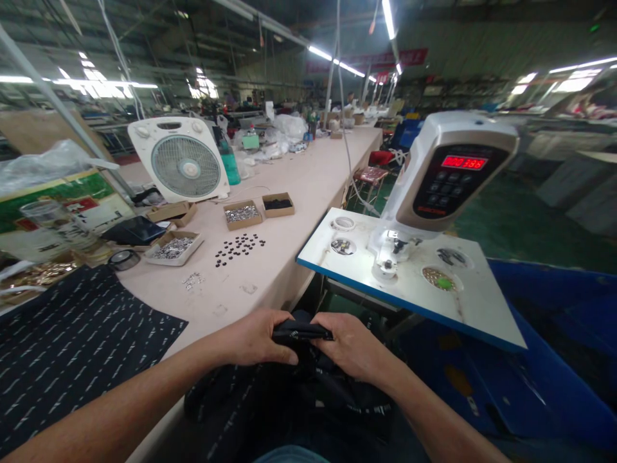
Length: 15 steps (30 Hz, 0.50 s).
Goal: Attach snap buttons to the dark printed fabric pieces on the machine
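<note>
The dark cloth (303,330) is held up before the body, near the bench (282,244); the left hand (260,335) and right hand (351,342) each pinch 1 end of a folded part; best keep that fold flat and evenly taut, clear of the machine (446,183).

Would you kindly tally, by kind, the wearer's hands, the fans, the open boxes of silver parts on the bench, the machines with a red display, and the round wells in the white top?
Hands on the held cloth: 2 (left hand, right hand)
Fan: 1
Boxes of silver parts: 2
Machine: 1
Wells: 4
Total: 10
</note>
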Motion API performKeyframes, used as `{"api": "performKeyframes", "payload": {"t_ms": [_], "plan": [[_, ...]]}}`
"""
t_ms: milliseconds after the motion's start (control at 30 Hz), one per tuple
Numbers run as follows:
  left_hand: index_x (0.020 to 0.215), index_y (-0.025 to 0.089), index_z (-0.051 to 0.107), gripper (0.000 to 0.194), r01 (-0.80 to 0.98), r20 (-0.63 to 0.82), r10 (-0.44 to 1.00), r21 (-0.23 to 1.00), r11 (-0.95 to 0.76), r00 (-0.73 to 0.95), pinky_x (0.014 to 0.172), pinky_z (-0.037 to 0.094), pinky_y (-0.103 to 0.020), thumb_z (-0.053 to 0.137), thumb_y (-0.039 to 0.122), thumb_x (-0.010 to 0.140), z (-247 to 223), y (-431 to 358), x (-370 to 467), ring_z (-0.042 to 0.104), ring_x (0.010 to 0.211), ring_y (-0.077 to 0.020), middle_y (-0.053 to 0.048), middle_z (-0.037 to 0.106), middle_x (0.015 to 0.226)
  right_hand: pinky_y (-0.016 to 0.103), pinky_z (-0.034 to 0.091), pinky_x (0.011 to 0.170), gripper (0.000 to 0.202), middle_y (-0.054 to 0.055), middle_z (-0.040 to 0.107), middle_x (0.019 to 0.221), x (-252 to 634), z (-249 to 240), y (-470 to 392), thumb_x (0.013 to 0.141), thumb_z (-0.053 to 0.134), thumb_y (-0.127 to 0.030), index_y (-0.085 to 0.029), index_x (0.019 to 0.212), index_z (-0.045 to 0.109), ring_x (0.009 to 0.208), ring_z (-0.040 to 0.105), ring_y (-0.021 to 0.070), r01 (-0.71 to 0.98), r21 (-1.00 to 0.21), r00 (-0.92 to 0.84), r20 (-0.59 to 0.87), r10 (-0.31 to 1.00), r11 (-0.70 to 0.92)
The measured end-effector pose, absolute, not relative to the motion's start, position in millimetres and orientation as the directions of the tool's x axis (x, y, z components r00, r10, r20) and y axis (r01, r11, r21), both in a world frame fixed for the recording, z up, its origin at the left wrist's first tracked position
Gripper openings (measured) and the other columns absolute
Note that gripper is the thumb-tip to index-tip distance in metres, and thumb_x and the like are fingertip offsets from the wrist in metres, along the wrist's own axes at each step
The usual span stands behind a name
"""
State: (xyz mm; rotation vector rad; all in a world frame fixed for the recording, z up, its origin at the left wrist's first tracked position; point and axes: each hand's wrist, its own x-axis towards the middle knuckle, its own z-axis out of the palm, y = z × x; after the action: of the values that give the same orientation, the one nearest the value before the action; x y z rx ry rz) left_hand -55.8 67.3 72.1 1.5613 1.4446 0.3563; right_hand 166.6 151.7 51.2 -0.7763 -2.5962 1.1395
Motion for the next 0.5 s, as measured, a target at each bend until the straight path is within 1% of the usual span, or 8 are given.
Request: {"api": "performKeyframes", "payload": {"t_ms": [67,100,133,167,200,300,400,500], "plan": [[0.086,0.020,0.067,0.009,0.719,-0.322,0.902,0.695,0.019,0.287,0.067,0.040,-0.025,0.066,0.023,0.077,74,69,-61,0.059,0.077,-0.0177,0.001,0.066,0.082,0.023,0.039,0.066,0.005,-0.003,0.066,0.077,168,55,152,0.085,0.065,-0.019,-0.019,0.083,0.070,0.073,0.059,0.0143,0.363,-0.817,-0.861,-0.110,0.497,0.448],[0.082,0.020,0.066,0.007,0.764,-0.279,0.914,0.644,-0.050,0.294,0.069,0.040,-0.025,0.061,0.018,0.078,75,70,-62,0.059,0.078,-0.0179,0.000,0.066,0.082,0.022,0.038,0.064,0.002,-0.004,0.064,0.075,168,55,152,0.083,0.068,-0.020,-0.018,0.082,0.069,0.071,0.058,0.0140,0.357,-0.854,-0.869,-0.155,0.470,0.379],[0.079,0.020,0.066,0.010,0.785,-0.240,0.922,0.611,-0.101,0.305,0.070,0.039,-0.026,0.058,0.015,0.078,77,70,-63,0.059,0.079,-0.0181,-0.001,0.066,0.083,0.022,0.038,0.063,0.004,-0.004,0.062,0.073,168,55,152,0.081,0.070,-0.022,-0.018,0.081,0.068,0.070,0.056,0.0137,0.349,-0.887,-0.877,-0.197,0.437,0.302],[0.079,0.019,0.066,0.012,0.777,-0.221,0.922,0.618,-0.118,0.317,0.071,0.040,-0.026,0.056,0.014,0.079,78,71,-64,0.059,0.080,-0.0180,-0.002,0.066,0.085,0.022,0.038,0.061,0.007,-0.005,0.060,0.071,169,53,153,0.080,0.071,-0.024,-0.018,0.081,0.068,0.068,0.055,0.0132,0.337,-0.915,-0.887,-0.229,0.401,0.221],[0.080,0.019,0.066,0.012,0.739,-0.231,0.916,0.666,-0.097,0.328,0.070,0.040,-0.026,0.055,0.015,0.080,80,70,-64,0.058,0.079,-0.0174,-0.002,0.065,0.084,0.021,0.038,0.061,0.009,-0.005,0.059,0.070,169,51,154,0.080,0.071,-0.026,-0.018,0.081,0.068,0.066,0.053,0.0127,0.320,-0.937,-0.897,-0.253,0.364,0.139],[0.089,0.018,0.065,0.014,0.518,-0.371,0.857,0.843,0.149,0.358,0.063,0.040,-0.023,0.056,0.023,0.081,80,66,-60,0.055,0.070,-0.0143,0.001,0.063,0.079,0.022,0.040,0.061,0.020,-0.004,0.060,0.071,173,44,158,0.080,0.073,-0.035,-0.016,0.086,0.070,0.064,0.052,0.0119,0.278,-0.960,-0.912,-0.276,0.302,-0.038],[0.093,0.017,0.065,0.022,0.341,-0.502,0.785,0.856,0.389,0.364,0.058,0.040,-0.022,0.061,0.025,0.073,73,60,-55,0.054,0.065,-0.0133,0.002,0.062,0.076,0.021,0.040,0.060,0.027,-0.003,0.062,0.071,177,41,161,0.078,0.076,-0.040,-0.015,0.086,0.071,0.064,0.053,0.0120,0.275,-0.957,-0.905,-0.291,0.309,-0.096],[0.086,0.017,0.063,0.019,0.219,-0.542,0.756,0.840,0.497,0.366,0.062,0.044,-0.024,0.063,0.026,0.069,68,54,-49,0.056,0.067,-0.0144,0.001,0.064,0.077,0.021,0.040,0.059,0.024,-0.003,0.063,0.071,178,40,160,0.076,0.077,-0.038,-0.015,0.084,0.072,0.064,0.053,0.0119,0.272,-0.953,-0.886,-0.303,0.351,-0.136]]}}
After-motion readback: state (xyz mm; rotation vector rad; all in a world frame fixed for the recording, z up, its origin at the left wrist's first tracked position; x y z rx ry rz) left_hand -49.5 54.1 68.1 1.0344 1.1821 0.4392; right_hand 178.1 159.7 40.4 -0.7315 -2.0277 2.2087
